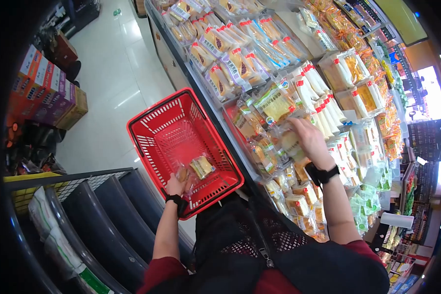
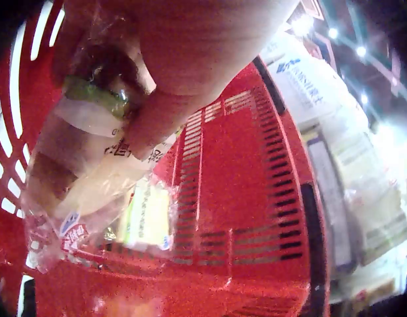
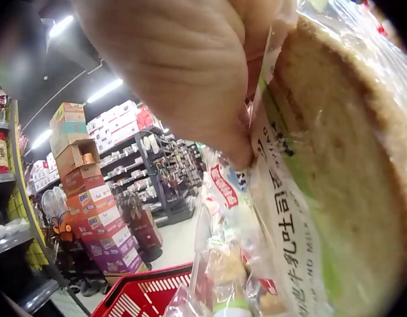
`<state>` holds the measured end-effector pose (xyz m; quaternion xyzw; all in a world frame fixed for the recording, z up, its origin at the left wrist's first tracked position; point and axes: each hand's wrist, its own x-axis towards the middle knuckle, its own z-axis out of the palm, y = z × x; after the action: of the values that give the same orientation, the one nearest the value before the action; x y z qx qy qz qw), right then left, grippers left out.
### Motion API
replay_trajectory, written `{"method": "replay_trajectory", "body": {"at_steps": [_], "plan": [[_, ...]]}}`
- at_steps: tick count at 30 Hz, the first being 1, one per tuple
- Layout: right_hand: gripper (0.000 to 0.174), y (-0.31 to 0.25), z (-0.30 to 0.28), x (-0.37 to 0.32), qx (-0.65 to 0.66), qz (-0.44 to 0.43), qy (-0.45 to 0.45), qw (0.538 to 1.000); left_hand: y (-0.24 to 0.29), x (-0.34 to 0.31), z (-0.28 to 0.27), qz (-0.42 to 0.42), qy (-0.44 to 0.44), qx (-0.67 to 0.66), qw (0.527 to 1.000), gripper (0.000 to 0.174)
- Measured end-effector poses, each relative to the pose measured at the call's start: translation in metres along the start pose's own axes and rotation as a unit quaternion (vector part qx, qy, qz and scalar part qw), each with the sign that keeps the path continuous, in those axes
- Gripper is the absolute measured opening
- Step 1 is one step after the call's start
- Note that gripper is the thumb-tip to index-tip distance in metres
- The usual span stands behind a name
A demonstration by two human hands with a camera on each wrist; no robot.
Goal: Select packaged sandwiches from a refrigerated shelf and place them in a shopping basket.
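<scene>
The left hand is inside the red basket and grips a clear-wrapped bread pack, its thumb over the wrapper. Beside that hand, a second pack of sliced bread lies on the basket floor. Over the bread display, the right hand pinches a clear bag of sliced bread with green trim and dark print; the bag is partly hidden by the hand in the head view. Just beyond it lies a similar green-edged bread pack.
Rows of purple-labelled packs and white-wrapped rolls fill the display's bins. Black shelving stands at the lower left. Stacked cartons are at the far left, across the tiled floor.
</scene>
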<state>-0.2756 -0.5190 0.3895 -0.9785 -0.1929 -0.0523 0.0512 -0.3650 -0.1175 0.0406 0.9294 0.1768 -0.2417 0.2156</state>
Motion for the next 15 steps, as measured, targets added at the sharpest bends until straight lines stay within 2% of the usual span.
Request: {"method": "replay_trajectory", "body": {"at_steps": [2, 4, 6, 7, 9, 10, 12, 14, 15], "plan": [[0.032, 0.005, 0.026, 0.010, -0.037, 0.042, 0.015, 0.998, -0.001, -0.011, -0.019, 0.034, 0.015, -0.149, 0.988, 0.055], [0.035, 0.003, 0.030, 0.014, -0.068, 0.059, 0.024, 0.996, 0.007, -0.024, -0.038, 0.014, 0.026, -0.202, 0.979, 0.053], [0.040, -0.002, 0.025, 0.014, -0.074, 0.076, 0.141, 0.984, 0.009, -0.034, -0.046, 0.012, 0.042, -0.261, 0.964, 0.053], [0.040, -0.006, 0.021, 0.011, -0.069, 0.079, 0.142, 0.984, 0.010, -0.039, -0.049, 0.011, 0.043, -0.256, 0.966, 0.053], [0.041, -0.015, 0.012, 0.000, -0.058, 0.098, 0.221, 0.968, 0.015, -0.048, -0.052, 0.033, -0.007, -0.384, 0.923, 0.046], [0.041, -0.020, 0.012, -0.008, -0.055, 0.103, 0.221, 0.968, 0.026, -0.058, -0.061, 0.033, -0.008, -0.379, 0.925, 0.046], [0.036, -0.033, 0.015, -0.027, 0.064, 0.067, 0.228, 0.969, 0.067, -0.089, -0.102, 0.082, -0.094, -0.526, 0.841, 0.042], [0.039, -0.058, 0.024, -0.040, 0.226, 0.066, 0.166, 0.958, 0.095, -0.102, -0.122, 0.156, -0.164, -0.533, 0.815, 0.043], [0.042, -0.075, 0.022, -0.042, 0.259, 0.062, 0.146, 0.953, 0.110, -0.107, -0.130, 0.182, -0.210, -0.527, 0.803, 0.044]]}}
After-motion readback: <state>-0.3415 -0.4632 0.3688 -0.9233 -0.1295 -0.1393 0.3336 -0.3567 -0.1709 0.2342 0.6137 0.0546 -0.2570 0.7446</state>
